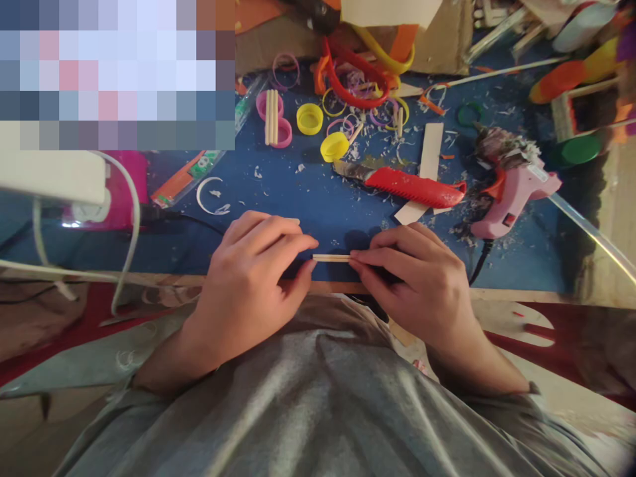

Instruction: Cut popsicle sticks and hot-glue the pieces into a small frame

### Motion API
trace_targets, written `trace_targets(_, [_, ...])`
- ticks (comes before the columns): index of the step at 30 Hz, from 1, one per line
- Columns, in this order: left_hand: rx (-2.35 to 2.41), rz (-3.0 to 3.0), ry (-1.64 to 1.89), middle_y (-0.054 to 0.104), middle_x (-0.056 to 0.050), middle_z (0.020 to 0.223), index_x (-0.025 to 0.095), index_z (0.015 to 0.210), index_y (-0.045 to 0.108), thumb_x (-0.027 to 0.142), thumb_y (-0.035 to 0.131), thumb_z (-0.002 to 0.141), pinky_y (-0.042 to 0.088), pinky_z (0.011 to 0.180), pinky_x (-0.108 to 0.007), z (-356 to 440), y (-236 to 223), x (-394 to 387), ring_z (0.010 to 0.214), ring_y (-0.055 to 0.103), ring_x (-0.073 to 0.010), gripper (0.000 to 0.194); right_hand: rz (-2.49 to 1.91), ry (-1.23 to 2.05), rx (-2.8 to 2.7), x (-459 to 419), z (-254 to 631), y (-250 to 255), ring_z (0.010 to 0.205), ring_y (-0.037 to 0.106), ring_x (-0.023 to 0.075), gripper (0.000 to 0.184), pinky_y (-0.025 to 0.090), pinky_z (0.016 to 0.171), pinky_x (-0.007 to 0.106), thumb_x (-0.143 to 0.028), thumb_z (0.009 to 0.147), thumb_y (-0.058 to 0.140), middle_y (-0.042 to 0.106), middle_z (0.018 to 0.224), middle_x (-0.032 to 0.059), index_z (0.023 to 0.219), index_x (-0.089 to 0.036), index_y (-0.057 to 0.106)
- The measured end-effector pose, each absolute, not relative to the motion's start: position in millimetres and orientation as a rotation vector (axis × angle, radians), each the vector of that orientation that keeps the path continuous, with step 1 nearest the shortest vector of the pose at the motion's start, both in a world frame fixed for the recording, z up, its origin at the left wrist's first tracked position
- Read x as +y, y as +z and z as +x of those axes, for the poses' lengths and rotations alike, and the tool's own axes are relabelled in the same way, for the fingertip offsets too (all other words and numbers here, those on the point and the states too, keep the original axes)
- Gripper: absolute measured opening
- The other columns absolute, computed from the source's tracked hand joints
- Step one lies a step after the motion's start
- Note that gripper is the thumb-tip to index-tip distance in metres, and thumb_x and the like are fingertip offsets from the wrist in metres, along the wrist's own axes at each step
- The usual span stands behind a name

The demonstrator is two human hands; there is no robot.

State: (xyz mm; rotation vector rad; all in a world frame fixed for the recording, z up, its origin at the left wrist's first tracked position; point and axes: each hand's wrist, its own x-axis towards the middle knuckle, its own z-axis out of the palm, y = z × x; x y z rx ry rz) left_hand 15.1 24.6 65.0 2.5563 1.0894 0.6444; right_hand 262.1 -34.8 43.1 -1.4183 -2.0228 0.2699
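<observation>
Two short pale wooden sticks (pixel 332 258) lie side by side, level, just above the near edge of the blue table. My right hand (pixel 417 268) pinches their right end between thumb and fingers. At the left end is my left hand (pixel 258 265), its thumb tip touching the sticks and its index fingertip a little apart above them. Beyond my hands lies a red utility knife (pixel 417 187) with its blade out, on top of pale strips (pixel 431 152). A pink glue gun (pixel 517 189) rests to the right.
Pale sticks (pixel 271 118) rest across pink bottle caps (pixel 283 132). Near them are yellow caps (pixel 309 119), a red ring (pixel 355 83) and scattered shavings. A white power strip (pixel 52 177) with cables stands at left. Cardboard (pixel 447 40) and scraps fill the back.
</observation>
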Motion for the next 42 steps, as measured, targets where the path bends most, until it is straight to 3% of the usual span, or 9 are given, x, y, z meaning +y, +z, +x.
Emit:
trace_targets(5, [0.974,2.689,0.788,0.087,-0.010,0.117,0.014,0.126,0.079,0.014,0.076,0.102,0.061,0.101,-0.047,22.6,55.7,6.0,0.109,0.078,-0.0302,0.025,-1.427,0.266,-2.015,-33.9,261.7,42.3,0.081,0.069,0.0213,0.013,0.061,0.075,0.038,-0.012,0.101,0.081,0.081,0.093,0.0067,0.091,-0.021,0.083])
trace_targets(8, [0.966,2.847,0.790,0.087,-0.013,0.133,0.009,0.140,0.076,0.023,0.077,0.106,0.053,0.111,-0.051,24.2,42.2,-10.8,0.125,0.076,-0.0335,0.037,-1.420,0.277,-2.028,-33.9,262.6,42.7,0.083,0.071,0.0219,0.011,0.062,0.076,0.039,-0.011,0.101,0.079,0.081,0.095,0.0065,0.098,-0.021,0.085])
trace_targets(15, [1.104,2.967,0.558,0.073,-0.012,0.161,0.006,0.158,0.067,0.039,0.052,0.121,0.036,0.124,-0.055,25.9,27.0,-25.4,0.146,0.071,-0.0363,0.052,-1.426,0.276,-2.030,-34.1,263.1,44.0,0.083,0.070,0.0223,0.012,0.063,0.077,0.040,-0.011,0.101,0.079,0.081,0.095,0.0066,0.098,-0.020,0.085])
trace_targets(25, [1.047,3.045,0.534,0.070,-0.012,0.163,0.004,0.157,0.066,0.035,0.051,0.122,0.047,0.115,-0.051,25.8,29.3,-20.2,0.145,0.075,-0.0329,0.050,-1.452,0.285,-2.059,-32.9,268.4,52.0,0.087,0.076,0.0250,0.008,0.066,0.079,0.044,-0.017,0.102,0.081,0.082,0.100,0.0084,0.107,-0.021,0.085])
trace_targets(29, [1.028,3.072,0.577,0.072,-0.014,0.161,0.003,0.156,0.067,0.039,0.054,0.121,0.049,0.114,-0.050,26.1,26.9,-18.9,0.144,0.076,-0.0336,0.052,-1.551,0.098,-2.028,-21.8,286.0,68.2,0.105,0.080,0.0332,0.023,0.066,0.094,0.056,-0.021,0.106,0.076,0.082,0.113,0.0102,0.125,-0.030,0.084])
trace_targets(32, [1.020,3.083,0.610,0.073,-0.015,0.160,0.001,0.155,0.067,0.039,0.056,0.120,0.050,0.113,-0.051,27.0,24.5,-18.2,0.142,0.077,-0.0339,0.053,-1.601,-0.009,-2.075,-8.0,297.8,73.3,0.122,0.077,0.0430,0.035,0.062,0.107,0.068,-0.025,0.107,0.073,0.080,0.127,0.0173,0.142,-0.026,0.081])
trace_targets(35, [1.010,3.097,0.635,0.074,-0.016,0.159,0.001,0.155,0.067,0.040,0.055,0.120,0.049,0.113,-0.051,27.6,22.0,-17.4,0.142,0.077,-0.0340,0.054,-1.666,0.026,-2.214,5.2,303.4,69.1,0.131,0.073,0.0450,0.045,0.059,0.115,0.072,-0.025,0.109,0.069,0.078,0.141,0.0156,0.153,-0.026,0.073])
trace_targets(39, [0.997,3.115,0.669,0.075,-0.017,0.158,0.001,0.154,0.068,0.043,0.054,0.120,0.049,0.113,-0.051,26.8,19.1,-15.7,0.141,0.077,-0.0336,0.055,-1.764,0.061,-2.247,18.8,303.8,59.8,0.127,0.073,0.0436,0.043,0.058,0.114,0.069,-0.019,0.107,0.064,0.080,0.139,0.0166,0.149,-0.022,0.073])
trace_targets(42, [0.989,3.123,0.674,0.074,-0.017,0.159,0.001,0.155,0.067,0.044,0.057,0.119,0.049,0.114,-0.051,26.3,17.6,-15.1,0.143,0.076,-0.0347,0.057,-1.792,0.080,-2.225,25.1,302.9,60.1,0.125,0.073,0.0421,0.040,0.058,0.115,0.068,-0.019,0.106,0.065,0.082,0.133,0.0143,0.144,-0.027,0.073])
